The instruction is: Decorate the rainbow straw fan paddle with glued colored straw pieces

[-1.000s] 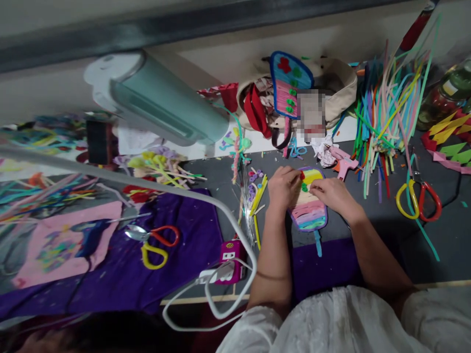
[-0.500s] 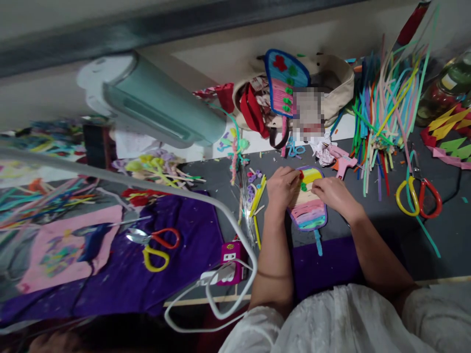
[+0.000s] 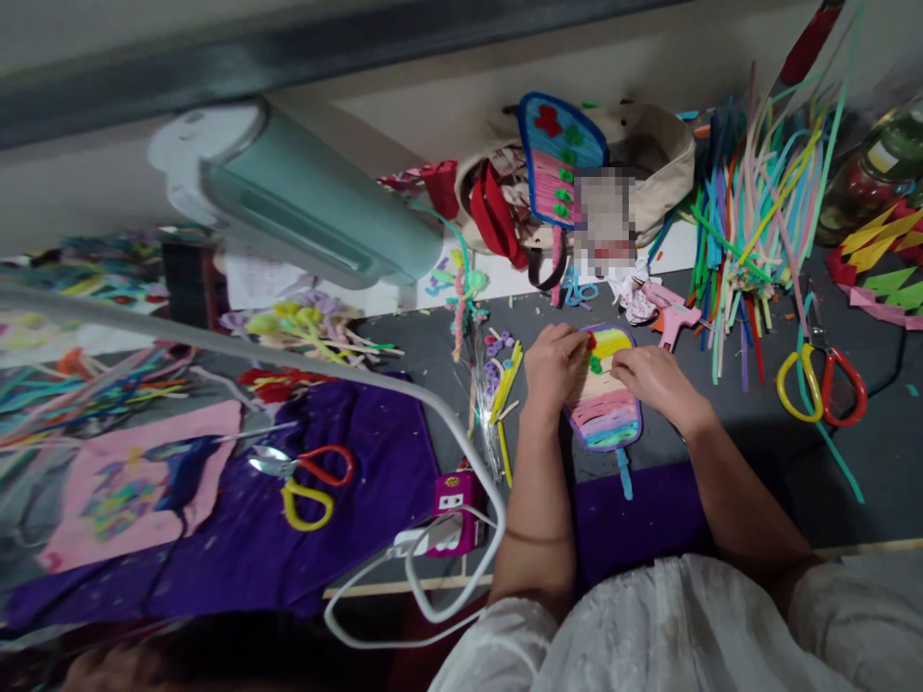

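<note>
A popsicle-shaped craft piece (image 3: 604,408) lies on the grey table, striped yellow, cream, pink and blue, with a purple edge and a blue stick. My left hand (image 3: 554,365) rests at its upper left, fingers pinched at a small red piece (image 3: 592,341). Just below that red piece sits a small green piece (image 3: 595,365) on the stripes. From the right side, my right hand (image 3: 655,381) reaches over the craft with thumb and fingertips pressed together; whatever they hold is hidden.
A pink glue gun (image 3: 672,312) lies behind my right hand. Bundled pipe cleaners (image 3: 764,211) and scissors (image 3: 820,380) are at right. At left are a lamp arm (image 3: 433,404), a pink power socket (image 3: 456,514), another pair of scissors (image 3: 299,481) and purple cloth (image 3: 375,452). A fabric basket (image 3: 667,159) stands behind.
Both hands stay at the craft with almost no movement. The whole view shifts very slightly. At the lower left edge, another person's blurred hand moves a little.
</note>
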The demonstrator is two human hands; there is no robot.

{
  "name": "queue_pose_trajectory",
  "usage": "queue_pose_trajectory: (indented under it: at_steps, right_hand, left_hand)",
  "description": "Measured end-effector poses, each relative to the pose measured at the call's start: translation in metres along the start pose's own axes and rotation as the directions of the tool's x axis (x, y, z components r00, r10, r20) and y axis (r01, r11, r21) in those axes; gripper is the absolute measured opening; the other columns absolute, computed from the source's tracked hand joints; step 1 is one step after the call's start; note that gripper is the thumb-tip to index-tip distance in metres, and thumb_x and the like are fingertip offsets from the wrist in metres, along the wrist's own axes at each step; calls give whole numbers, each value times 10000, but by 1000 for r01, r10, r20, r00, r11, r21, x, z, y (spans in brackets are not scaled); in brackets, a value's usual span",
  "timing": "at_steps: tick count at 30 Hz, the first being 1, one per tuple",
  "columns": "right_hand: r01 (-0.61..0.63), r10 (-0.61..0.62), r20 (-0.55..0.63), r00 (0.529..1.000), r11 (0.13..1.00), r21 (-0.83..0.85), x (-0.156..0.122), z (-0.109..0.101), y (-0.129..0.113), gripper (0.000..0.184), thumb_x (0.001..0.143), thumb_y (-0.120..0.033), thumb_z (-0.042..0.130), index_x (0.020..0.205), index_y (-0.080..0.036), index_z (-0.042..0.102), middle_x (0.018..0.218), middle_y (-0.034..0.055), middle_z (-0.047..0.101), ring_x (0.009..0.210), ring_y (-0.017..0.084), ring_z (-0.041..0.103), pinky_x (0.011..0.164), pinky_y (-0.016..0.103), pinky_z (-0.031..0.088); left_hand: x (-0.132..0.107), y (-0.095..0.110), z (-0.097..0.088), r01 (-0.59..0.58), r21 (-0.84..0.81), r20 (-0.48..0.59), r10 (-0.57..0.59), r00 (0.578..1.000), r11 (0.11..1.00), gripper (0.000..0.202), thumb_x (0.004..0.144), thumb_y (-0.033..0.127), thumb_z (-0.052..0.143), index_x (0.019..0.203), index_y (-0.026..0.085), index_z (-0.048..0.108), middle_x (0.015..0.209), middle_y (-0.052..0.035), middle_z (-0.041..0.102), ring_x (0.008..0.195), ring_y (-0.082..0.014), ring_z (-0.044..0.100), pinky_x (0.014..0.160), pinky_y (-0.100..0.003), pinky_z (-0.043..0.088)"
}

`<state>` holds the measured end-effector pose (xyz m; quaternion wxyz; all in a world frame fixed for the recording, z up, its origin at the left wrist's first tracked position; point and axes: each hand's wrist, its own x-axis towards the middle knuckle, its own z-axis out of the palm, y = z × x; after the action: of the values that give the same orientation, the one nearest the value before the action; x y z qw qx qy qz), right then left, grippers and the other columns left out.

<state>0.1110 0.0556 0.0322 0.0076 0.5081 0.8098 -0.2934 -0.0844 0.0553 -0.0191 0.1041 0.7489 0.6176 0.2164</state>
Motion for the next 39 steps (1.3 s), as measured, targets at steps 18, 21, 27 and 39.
queue_pose_trajectory:
  at_steps: [18, 21, 27, 39]
  right_hand:
    - [-5, 76, -196, 978, 940, 341, 0, -7, 11, 206, 981, -247, 560, 987, -186, 757, 877, 54, 774, 810, 179, 689, 722, 250, 428]
    - [-30, 156, -232, 960, 882, 470, 0, -7, 14, 193, 968, -262, 562, 975, -196, 744, 794, 25, 741, 740, 161, 673, 693, 239, 441]
    - [-56, 217, -235, 948, 836, 546, 1, -5, 14, 184, 947, -276, 569, 956, -197, 734, 771, 19, 723, 687, 146, 660, 653, 229, 456]
    - [-8, 359, -312, 880, 668, 744, 0, -21, 47, 160, 886, -299, 595, 861, -170, 687, 622, -23, 655, 434, 97, 550, 476, 206, 414]
  left_hand:
    - [-2, 4, -1, 114, -291, -145, -161, 976, 950, 181, 940, 291, 620, 906, 206, 776, 837, -38, 686, 806, -174, 627, 742, -300, 493]
    - [-1, 3, 2, 102, -284, -121, -141, 983, 953, 176, 940, 297, 633, 923, 210, 784, 835, -38, 664, 821, -179, 623, 738, -302, 483]
    - [-1, 3, 3, 68, -217, -91, -90, 992, 974, 170, 943, 290, 640, 921, 208, 787, 824, -39, 648, 825, -188, 607, 768, -317, 471]
    - [-17, 5, -32, 118, -280, -19, -128, 992, 953, 136, 889, 223, 636, 854, 195, 764, 852, -39, 697, 805, -180, 610, 750, -307, 468]
